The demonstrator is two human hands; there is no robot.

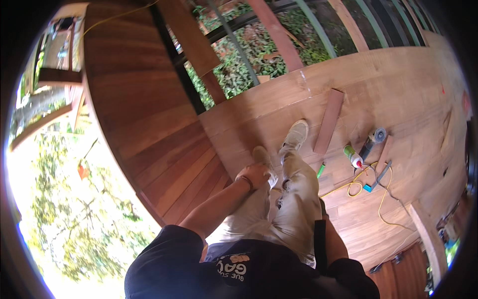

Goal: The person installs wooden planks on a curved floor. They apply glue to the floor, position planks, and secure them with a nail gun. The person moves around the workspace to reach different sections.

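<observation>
The head view looks steeply down at a person standing on a plank floor (pixel 398 89), legs in pale trousers and light shoes. The left hand (pixel 255 174) hangs in front of the left thigh with a band on its wrist; its fingers curl inward, but whether they grip anything cannot be told from here. Just beyond the hand lies the left shoe (pixel 261 154), and beside that, further right, the right shoe (pixel 296 134). The right hand is out of sight; only the right forearm (pixel 332 239) shows, low beside the hip. Well to the right of the left hand a loose board (pixel 329 121) lies on the floor, and past it a green bottle (pixel 352 155), a grinder (pixel 373 138) and a yellow cord (pixel 356 187) looping near them. To the left of the hand rises a wall of reddish planks (pixel 149 124).
</observation>
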